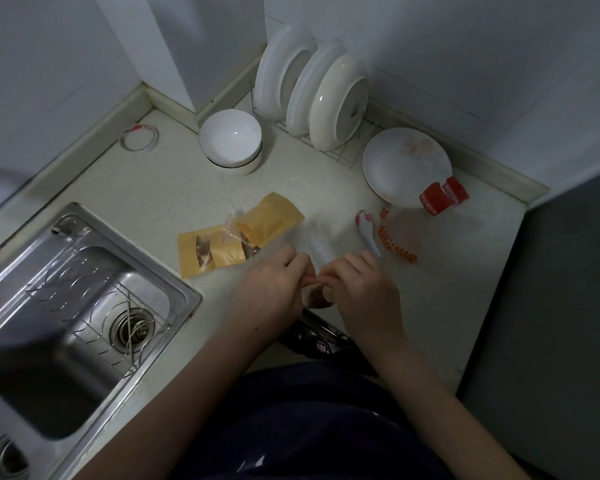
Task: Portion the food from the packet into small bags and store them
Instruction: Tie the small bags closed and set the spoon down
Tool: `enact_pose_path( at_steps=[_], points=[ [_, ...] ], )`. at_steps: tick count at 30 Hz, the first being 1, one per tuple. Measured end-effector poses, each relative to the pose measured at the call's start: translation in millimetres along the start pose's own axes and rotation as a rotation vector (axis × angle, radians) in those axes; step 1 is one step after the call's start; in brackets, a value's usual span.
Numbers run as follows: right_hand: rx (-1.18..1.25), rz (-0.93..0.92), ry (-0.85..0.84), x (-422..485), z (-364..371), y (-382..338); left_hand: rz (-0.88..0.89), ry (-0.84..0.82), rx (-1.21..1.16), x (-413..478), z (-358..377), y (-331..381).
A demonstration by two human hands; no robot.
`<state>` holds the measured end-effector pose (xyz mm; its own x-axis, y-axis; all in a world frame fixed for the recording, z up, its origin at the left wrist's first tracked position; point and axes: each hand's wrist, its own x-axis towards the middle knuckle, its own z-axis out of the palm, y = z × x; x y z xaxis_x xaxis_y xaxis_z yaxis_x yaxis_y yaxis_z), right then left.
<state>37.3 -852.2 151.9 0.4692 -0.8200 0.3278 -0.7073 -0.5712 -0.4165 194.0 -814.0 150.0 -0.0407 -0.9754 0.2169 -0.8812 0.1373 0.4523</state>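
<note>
A small clear bag (317, 295) with brownish food in its bottom hangs between my hands at the counter's front edge. My left hand (274, 284) and my right hand (359, 285) both pinch its top, fingertips almost meeting. Behind the left hand lies a yellow-brown food packet (222, 249) with a clear window showing dark pieces, and a second yellow packet (271, 216) overlaps it with a small clear bag (234, 226) on top. A roll of clear bags (321, 247) lies just beyond my fingers.
A steel sink (70, 306) with a wire rack fills the left. At the back stand a white bowl (231, 140), plates in a rack (312, 95) and a flat plate (407, 164). A red packet (442, 195), a white spoon (369, 233) and an orange-edged bag (399, 237) lie right.
</note>
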Motion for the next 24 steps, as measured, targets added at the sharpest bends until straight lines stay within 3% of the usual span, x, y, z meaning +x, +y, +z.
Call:
enact_pose_path(
  at_steps=[6, 10, 12, 14, 17, 24],
  points=[
    [-0.187, 0.123, -0.169, -2.6, 6.5, 7.9, -0.100, -0.120, -0.003, 1.7, 15.2, -10.4],
    [0.188, 0.347, -0.337, -3.8, 11.9, 23.9, -0.368, -0.202, -0.377, 0.8, 27.3, -23.5],
    [0.353, 0.548, -0.389, -6.6, 18.3, 37.1, -0.576, -0.108, -0.521, 2.1, 34.4, -40.2],
    [0.441, 0.718, -0.426, -11.4, 23.9, 50.7, -0.702, -0.009, -0.504, 6.2, 40.6, -62.3],
    [0.394, 0.822, -0.448, -19.6, 28.7, 72.5, -0.761, -0.056, -0.454, 15.5, 46.2, -85.6],
    [0.058, 0.904, -0.408, -30.2, 23.0, 97.0, -0.915, -0.110, -0.644, 38.1, 55.6, -90.7]
  ],
)
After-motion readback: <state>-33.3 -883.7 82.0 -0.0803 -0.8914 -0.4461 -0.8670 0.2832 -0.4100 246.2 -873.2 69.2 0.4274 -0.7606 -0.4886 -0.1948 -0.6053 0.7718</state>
